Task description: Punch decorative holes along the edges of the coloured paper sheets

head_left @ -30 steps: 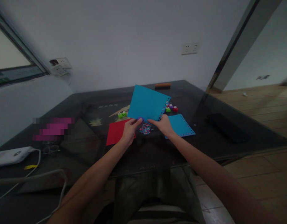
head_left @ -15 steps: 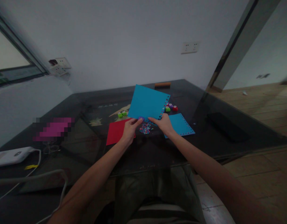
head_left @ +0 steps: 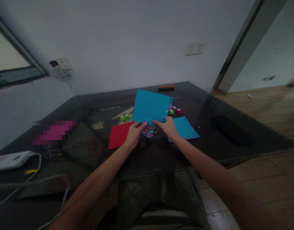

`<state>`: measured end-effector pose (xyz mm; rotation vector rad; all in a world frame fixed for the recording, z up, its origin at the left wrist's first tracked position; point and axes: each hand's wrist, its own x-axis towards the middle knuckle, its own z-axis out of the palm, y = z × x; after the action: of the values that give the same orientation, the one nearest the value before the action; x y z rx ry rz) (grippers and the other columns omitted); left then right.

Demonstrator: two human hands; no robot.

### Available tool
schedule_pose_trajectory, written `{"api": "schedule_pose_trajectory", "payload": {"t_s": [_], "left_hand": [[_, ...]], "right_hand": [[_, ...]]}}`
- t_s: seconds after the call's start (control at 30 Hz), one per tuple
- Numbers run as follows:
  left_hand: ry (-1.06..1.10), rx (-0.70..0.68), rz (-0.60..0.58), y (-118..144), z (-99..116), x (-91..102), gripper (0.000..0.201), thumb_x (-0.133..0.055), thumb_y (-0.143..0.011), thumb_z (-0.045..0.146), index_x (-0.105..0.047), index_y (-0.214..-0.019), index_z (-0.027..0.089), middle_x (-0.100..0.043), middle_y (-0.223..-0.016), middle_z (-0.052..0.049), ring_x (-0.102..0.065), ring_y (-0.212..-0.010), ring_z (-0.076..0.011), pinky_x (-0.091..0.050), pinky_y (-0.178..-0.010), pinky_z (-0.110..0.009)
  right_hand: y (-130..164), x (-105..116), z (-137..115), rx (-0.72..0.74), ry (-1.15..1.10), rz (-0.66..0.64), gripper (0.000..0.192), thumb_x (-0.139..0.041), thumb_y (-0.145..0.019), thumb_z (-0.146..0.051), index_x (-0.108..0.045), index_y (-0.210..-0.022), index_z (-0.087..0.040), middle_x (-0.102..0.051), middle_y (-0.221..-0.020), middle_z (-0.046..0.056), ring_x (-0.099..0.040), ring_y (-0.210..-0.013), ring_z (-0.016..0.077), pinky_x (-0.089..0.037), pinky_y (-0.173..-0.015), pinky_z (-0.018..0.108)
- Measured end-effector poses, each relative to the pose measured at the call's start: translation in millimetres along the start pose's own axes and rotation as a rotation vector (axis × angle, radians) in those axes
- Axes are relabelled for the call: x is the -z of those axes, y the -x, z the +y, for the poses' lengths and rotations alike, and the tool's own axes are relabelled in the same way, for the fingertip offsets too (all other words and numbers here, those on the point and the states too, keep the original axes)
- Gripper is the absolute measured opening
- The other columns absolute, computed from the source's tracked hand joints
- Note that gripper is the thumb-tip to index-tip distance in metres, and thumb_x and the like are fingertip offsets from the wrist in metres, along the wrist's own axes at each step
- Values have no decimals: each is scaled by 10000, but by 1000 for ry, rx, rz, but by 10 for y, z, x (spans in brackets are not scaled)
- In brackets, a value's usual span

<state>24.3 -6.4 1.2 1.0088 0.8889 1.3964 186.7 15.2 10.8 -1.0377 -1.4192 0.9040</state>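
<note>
while the left hand [head_left: 134, 134] pinches a small purple punch [head_left: 145, 122] on the near edge of a blue sheet [head_left: 150, 106], the right hand [head_left: 168, 127] grips that edge just beside it. the sheet tilts up off the dark glass desk [head_left: 161, 153], punched edge to the right, above scattered confetti [head_left: 149, 131]. white wall and wood floor surround; no writing is readable.

Blue sheet [head_left: 150, 106] with dotted edge, red sheet [head_left: 118, 135], multicoloured confetti [head_left: 149, 131], dark table [head_left: 209, 140].
</note>
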Motion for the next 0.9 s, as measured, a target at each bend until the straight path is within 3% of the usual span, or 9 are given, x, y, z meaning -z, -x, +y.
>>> {"api": "schedule_pose_trajectory", "payload": {"t_s": [0.37, 0.9], "left_hand": [[45, 105, -4, 7, 12, 12, 337, -796, -595, 324, -663, -844, 140, -689, -835, -54, -613, -717, -137, -446, -729, -273], [51, 48, -39, 16, 32, -21, 331, -801, -579, 332, -680, -821, 141, -706, -872, -68, -637, -820, -176, -445, -829, -316]], "right_hand": [[18, -7, -17, -6, 9, -27, 267, -711, -646, -384, -665, -775, -154, -715, -840, 92, -655, -771, 244, -522, -743, 388], [29, -20, 15, -5, -29, -38, 331, -728, -621, -400, -668, -814, -139, -716, -858, 108, -657, -761, 252, -531, -739, 408]]}}
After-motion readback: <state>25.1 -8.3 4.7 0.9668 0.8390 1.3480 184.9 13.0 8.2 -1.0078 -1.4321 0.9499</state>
